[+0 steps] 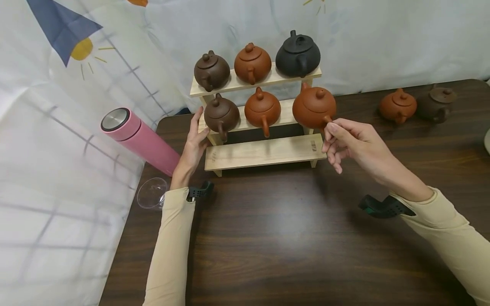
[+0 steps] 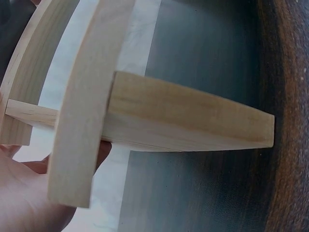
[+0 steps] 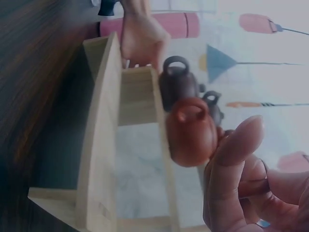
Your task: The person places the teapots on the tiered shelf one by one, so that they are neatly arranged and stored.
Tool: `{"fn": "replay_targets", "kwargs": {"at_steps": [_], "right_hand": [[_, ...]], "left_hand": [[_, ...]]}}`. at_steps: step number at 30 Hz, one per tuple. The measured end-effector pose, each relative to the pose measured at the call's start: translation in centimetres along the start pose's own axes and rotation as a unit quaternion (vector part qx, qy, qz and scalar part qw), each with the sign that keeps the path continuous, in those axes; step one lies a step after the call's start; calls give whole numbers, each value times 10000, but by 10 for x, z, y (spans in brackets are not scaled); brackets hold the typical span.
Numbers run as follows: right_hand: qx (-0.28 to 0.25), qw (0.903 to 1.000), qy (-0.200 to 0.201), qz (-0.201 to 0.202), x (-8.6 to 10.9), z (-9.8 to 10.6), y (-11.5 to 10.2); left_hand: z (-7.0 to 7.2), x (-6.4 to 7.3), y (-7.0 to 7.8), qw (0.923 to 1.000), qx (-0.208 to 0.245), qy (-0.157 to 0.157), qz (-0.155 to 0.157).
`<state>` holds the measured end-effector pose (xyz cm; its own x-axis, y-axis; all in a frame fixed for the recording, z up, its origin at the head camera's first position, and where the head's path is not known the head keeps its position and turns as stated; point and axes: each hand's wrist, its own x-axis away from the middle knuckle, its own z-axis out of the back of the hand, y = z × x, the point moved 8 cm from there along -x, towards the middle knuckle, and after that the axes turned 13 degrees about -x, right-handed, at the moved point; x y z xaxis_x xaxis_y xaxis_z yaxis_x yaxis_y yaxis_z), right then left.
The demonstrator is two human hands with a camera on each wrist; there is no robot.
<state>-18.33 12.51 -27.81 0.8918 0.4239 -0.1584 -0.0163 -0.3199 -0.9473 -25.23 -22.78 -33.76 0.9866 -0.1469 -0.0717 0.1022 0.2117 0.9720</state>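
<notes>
A tiered wooden display stand [image 1: 264,153] stands on the table with teapots on its upper two tiers. My right hand [image 1: 356,142] pinches the handle of a reddish-brown teapot [image 1: 314,106] at the right end of the middle tier. Left of it on that tier are an orange-brown teapot [image 1: 262,108] and a dark brown teapot [image 1: 222,114]. My left hand [image 1: 192,148] grips the stand's left end, beside the dark brown teapot. Along the top tier sit a dark brown teapot [image 1: 212,71], an orange-brown teapot [image 1: 252,63] and a black teapot [image 1: 297,55].
A pink thermos flask [image 1: 149,144] stands left of my left hand, with a clear glass cup [image 1: 152,193] in front of it. At the back right are an orange-brown teapot [image 1: 398,106] and a dark brown teapot [image 1: 436,103]. A white patterned curtain [image 1: 383,42] hangs behind the table.
</notes>
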Motion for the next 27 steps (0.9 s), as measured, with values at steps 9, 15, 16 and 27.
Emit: {"fn": "replay_targets", "kwargs": {"at_steps": [9, 15, 16, 27], "right_hand": [[169, 9986, 331, -375, -21, 3, 20], [313, 9982, 333, -390, -27, 3, 23], [356, 9980, 336, -397, -27, 3, 23], [773, 9951, 285, -547, -32, 1, 20]], "left_hand": [[0, 1, 1, 10000, -41, -7, -15], [0, 3, 0, 10000, -43, 13, 30], [0, 3, 0, 10000, -48, 14, 34], [0, 1, 0, 10000, -71, 26, -4]]}}
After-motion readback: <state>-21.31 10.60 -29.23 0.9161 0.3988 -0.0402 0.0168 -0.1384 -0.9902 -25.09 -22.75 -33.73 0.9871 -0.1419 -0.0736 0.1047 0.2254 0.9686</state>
